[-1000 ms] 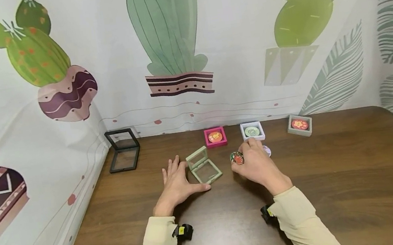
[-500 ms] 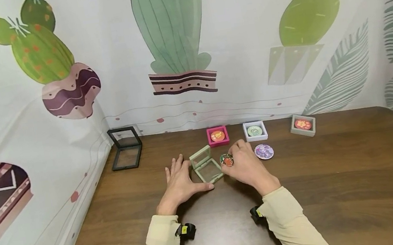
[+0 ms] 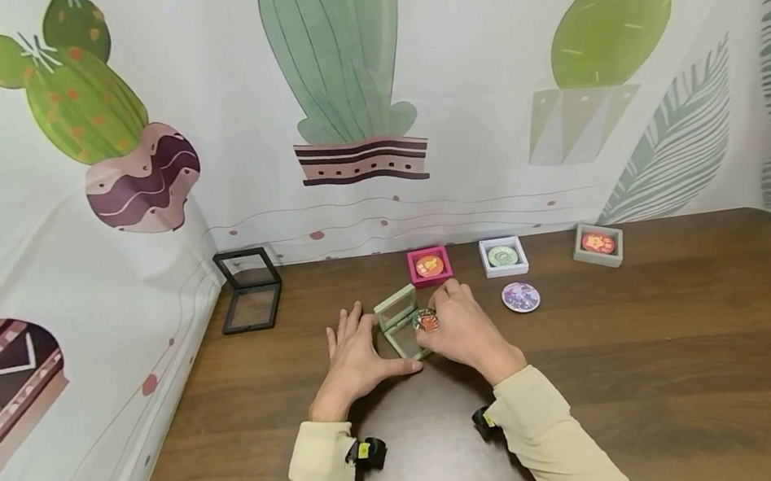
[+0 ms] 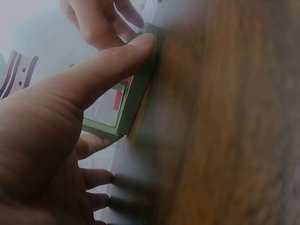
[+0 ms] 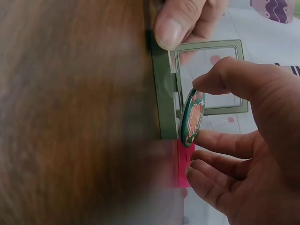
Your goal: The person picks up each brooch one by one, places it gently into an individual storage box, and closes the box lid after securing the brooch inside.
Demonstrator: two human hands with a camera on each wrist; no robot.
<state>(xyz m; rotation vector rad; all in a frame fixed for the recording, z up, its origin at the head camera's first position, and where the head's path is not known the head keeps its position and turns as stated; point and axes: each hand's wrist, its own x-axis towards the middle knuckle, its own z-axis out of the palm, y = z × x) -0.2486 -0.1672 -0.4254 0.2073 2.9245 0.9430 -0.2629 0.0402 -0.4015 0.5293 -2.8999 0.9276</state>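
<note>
Filled boxes [image 3: 506,270]: three, right of centre.
Green box [image 5: 165,98]: your left hand [image 3: 358,359] spread around it; right hand [image 3: 468,333] pinches badge [image 5: 193,119].
Seemingly remaining: purple badge [image 3: 521,297], black box [image 3: 250,290].

Head view: from above, facing forward and down, farthest back; tabletop [image 3: 706,360] low in frame, wall cloth [image 3: 471,56] above. Both wrist views: low, close, turned sideways. Left: tabletop at right, your left hand [image 4: 42,126] lower left. Right: tabletop at left, your right hand [image 5: 276,124] at right. All three share green case [image 5: 165,98].
</note>
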